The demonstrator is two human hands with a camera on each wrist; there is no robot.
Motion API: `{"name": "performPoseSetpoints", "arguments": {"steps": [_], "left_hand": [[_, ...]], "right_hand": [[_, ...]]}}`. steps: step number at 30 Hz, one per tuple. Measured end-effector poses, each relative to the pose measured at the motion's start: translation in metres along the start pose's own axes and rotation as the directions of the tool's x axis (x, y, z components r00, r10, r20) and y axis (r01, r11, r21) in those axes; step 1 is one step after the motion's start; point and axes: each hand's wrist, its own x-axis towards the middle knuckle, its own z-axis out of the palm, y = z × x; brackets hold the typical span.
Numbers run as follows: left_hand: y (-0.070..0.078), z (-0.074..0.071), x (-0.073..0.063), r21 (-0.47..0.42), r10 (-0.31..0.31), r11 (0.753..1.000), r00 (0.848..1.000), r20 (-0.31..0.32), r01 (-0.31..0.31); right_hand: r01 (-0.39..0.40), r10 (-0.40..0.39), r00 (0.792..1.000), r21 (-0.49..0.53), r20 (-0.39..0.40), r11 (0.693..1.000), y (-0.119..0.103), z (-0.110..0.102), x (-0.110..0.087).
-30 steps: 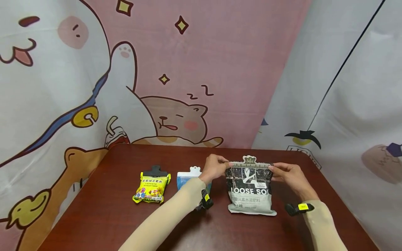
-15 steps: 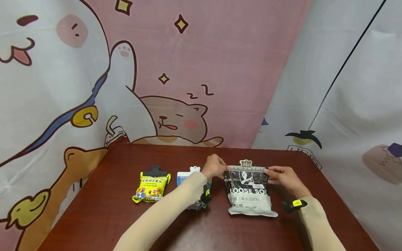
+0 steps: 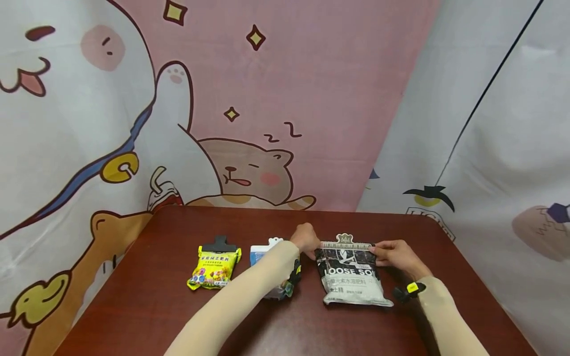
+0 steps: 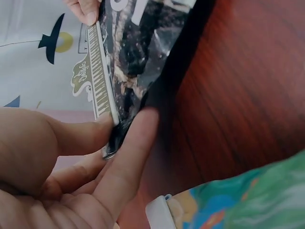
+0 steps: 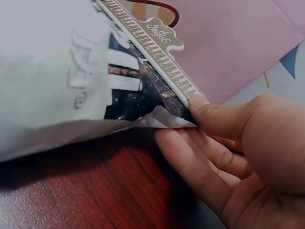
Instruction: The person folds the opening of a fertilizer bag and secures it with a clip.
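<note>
A black and white fertilizer bag (image 3: pixel 354 284) printed "LOOSE SO…" lies tilted back, its top edge raised a little. Along that edge runs a flat bag clip (image 3: pixel 344 241) with a piano-key print. My left hand (image 3: pixel 305 239) pinches the clipped edge at its left end, thumb on the clip and fingers beneath the bag, as the left wrist view shows. At the other end my right hand (image 5: pixel 238 152) pinches the right corner, its thumb on the clip's tip. Bare table shows under the bag's side in the right wrist view.
Left of my left hand lies a blue bag (image 3: pixel 257 254) with a white clip (image 3: pixel 274 241), partly covered by my forearm. Farther left is a yellow flower-printed bag (image 3: pixel 213 267) with a black clip (image 3: pixel 220 243). A cartoon curtain (image 3: pixel 338 99) hangs behind the brown table (image 3: pixel 311 331).
Both hands have lowered the bag's clipped top edge and moved it slightly left, so the bag leans farther back. Its bottom edge stays in about the same place.
</note>
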Motion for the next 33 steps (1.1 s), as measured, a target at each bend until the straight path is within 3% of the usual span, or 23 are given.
{"name": "performPoseSetpoints", "arguments": {"steps": [11,24,30,33], "left_hand": [[0.001,-0.003,0.005,0.015,-0.069,0.998,0.996,0.051,0.068],[0.006,-0.001,0.006,0.102,-0.076,0.992,0.995,0.066,0.069],[0.008,0.000,0.006,0.148,-0.072,0.987,0.996,0.061,0.062],[0.010,-0.002,0.003,0.199,-0.041,0.979,0.999,0.016,0.037]], "right_hand": [[-0.027,0.025,0.999,-0.080,-0.026,0.996,-0.008,0.006,0.003],[-0.007,0.001,0.999,-0.135,-0.042,0.991,-0.011,0.007,-0.001],[0.030,-0.033,0.999,-0.290,-0.008,0.957,-0.021,0.005,-0.007],[0.055,-0.056,0.998,-0.376,0.011,0.925,-0.034,0.000,-0.013]]}}
